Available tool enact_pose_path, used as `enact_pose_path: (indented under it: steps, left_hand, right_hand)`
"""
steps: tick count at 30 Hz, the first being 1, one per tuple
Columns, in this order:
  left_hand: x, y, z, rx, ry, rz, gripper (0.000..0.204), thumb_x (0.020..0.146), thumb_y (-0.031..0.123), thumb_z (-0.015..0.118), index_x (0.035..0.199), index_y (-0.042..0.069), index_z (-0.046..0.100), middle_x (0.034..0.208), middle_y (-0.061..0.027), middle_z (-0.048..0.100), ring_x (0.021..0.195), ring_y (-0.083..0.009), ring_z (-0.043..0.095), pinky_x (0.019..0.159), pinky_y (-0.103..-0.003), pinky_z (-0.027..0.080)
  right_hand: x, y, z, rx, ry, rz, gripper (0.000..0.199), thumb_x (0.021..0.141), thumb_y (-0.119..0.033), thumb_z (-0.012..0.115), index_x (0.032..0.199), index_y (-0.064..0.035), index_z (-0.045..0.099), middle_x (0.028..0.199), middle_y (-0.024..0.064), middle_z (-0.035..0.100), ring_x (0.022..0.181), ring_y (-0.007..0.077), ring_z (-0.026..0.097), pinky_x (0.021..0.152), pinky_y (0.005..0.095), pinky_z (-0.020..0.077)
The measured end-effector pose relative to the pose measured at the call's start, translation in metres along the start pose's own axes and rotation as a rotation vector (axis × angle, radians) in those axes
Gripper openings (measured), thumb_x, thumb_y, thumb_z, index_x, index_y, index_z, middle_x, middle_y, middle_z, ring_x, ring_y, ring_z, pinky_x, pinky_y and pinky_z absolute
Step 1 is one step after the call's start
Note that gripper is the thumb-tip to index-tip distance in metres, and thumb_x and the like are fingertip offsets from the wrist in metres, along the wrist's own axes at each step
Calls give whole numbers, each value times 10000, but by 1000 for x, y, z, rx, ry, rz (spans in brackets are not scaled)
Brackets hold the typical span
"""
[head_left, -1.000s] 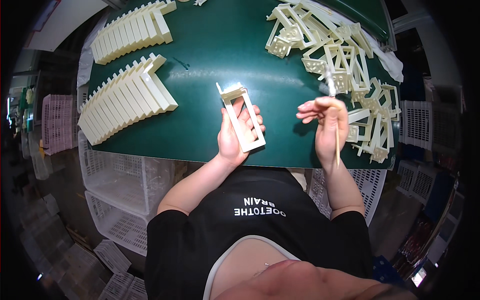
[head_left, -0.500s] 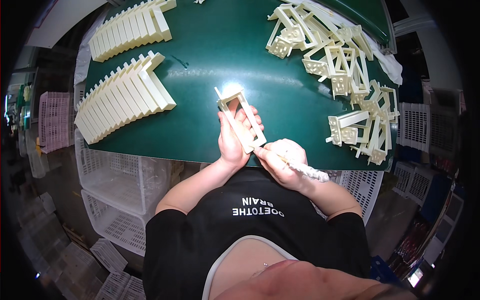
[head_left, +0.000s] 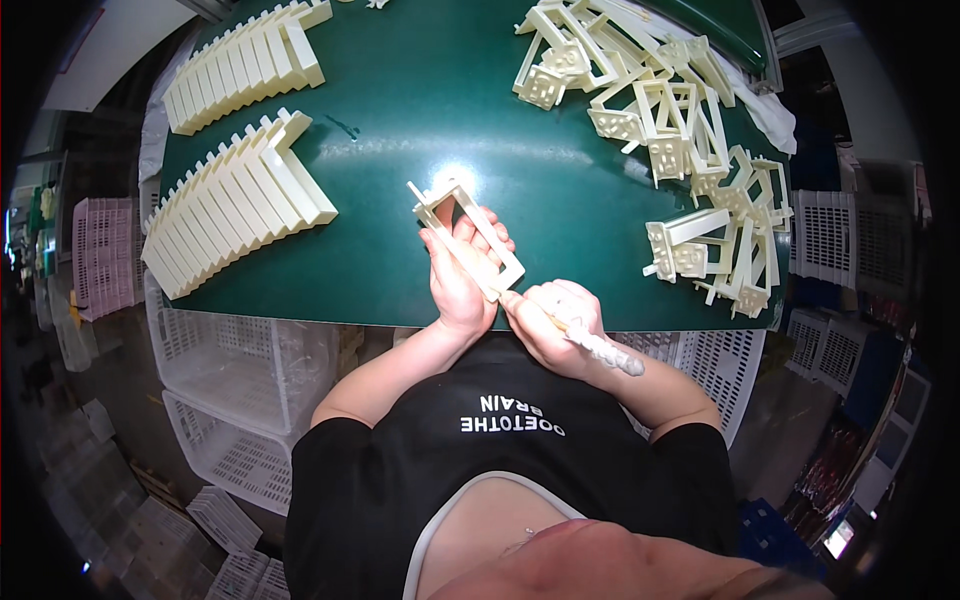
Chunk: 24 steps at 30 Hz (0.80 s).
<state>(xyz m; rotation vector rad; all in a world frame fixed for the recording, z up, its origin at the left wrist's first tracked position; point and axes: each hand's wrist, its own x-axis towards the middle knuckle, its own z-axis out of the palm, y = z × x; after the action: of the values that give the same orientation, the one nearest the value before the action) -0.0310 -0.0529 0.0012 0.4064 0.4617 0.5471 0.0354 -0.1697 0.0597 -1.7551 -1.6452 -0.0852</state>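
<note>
A cream plastic rectangular frame (head_left: 508,278) with a prong at its far end is held tilted over the table's near edge. My left hand (head_left: 455,292) is closed round it from beneath, fingers along its right side. My right hand (head_left: 553,318) grips a slim tool with a white wrapped handle (head_left: 608,354). That handle sticks out behind the hand, toward the lower right. The right fingertips are at the near corner of the frame. The tool's working tip is too small to make out.
Similar cream parts stand in a near row (head_left: 240,207) and a far row (head_left: 245,62) at left. A tangled pile of cream frames (head_left: 668,130) covers the right side of the green table (head_left: 400,120). White crates (head_left: 215,352) stand below the table; a white sheet (head_left: 768,122) lies behind the pile.
The whole view has shifted slightly, so the table and its parts appear further left. Both hands keep their holds, and the frame is turned a little in the left hand.
</note>
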Motion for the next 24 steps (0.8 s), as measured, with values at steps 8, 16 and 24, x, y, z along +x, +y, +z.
enact_pose_path:
  steps: [8,16,24]
  left_hand:
    - [1,-4,-1,-11,12,19,757,922,681,200,1105,-9,453,992,-97,497,871,-195,512,803,-335,436]
    - [-2,-4,-2,1,9,5,767,915,690,213,1114,-11,450,997,-94,492,874,-194,512,801,-331,437]
    - [0,-5,-6,15,-25,10,769,931,666,185,1123,-26,462,1014,-89,508,873,-190,524,788,-330,450]
  right_hand:
    - [6,-4,-7,-2,-38,56,108,724,25,695,726,-11,593,550,35,445,454,178,480,439,301,377]
    - [1,-5,-8,27,-22,85,106,726,22,693,732,-14,594,563,43,456,458,188,486,437,302,378]
    - [4,-2,-10,-38,-104,122,91,732,1,682,772,-31,608,581,54,469,497,201,519,464,320,399]
